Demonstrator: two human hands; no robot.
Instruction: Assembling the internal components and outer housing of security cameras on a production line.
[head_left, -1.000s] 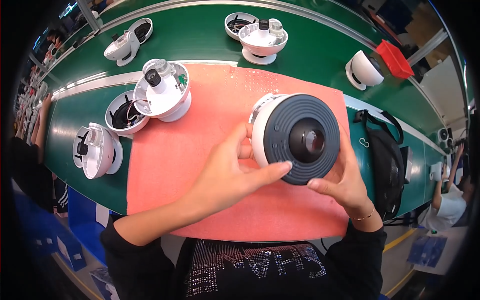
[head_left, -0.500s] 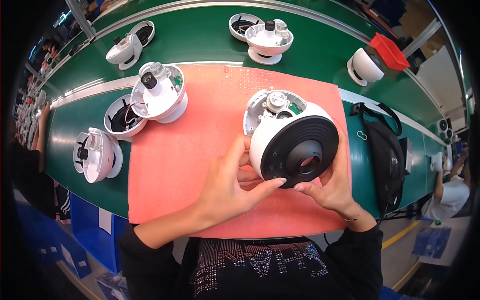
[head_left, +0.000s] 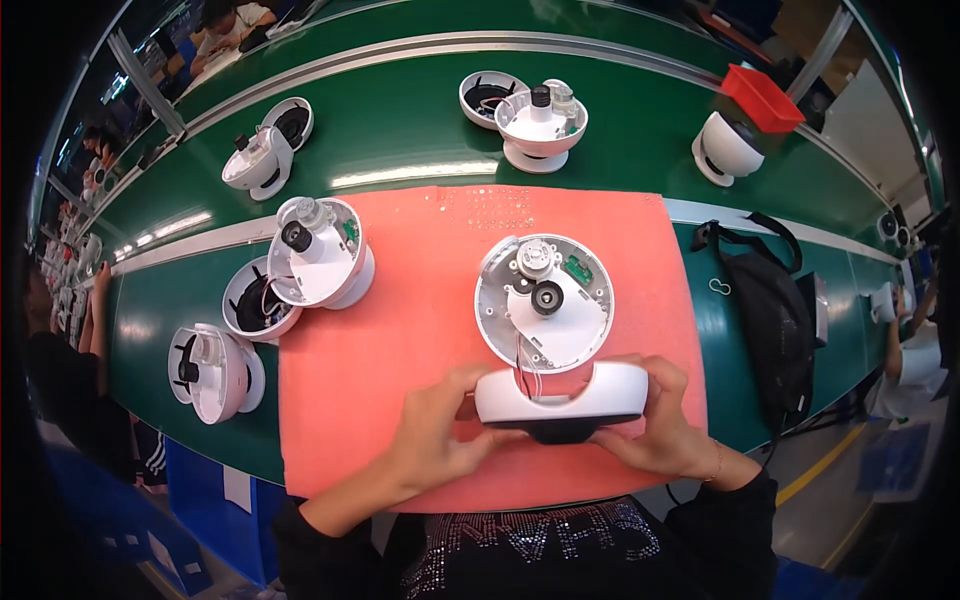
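My left hand (head_left: 440, 440) and right hand (head_left: 665, 435) close their fingers on the white dome cover (head_left: 560, 398), lifted off its round base (head_left: 545, 300) on the pink mat (head_left: 400, 330). Only wires join them; by my judgement, opening is done, inner work remains.

bright overhead light | glare streaks on green belt (head_left: 420, 175) | fisheye edges — dark, bent
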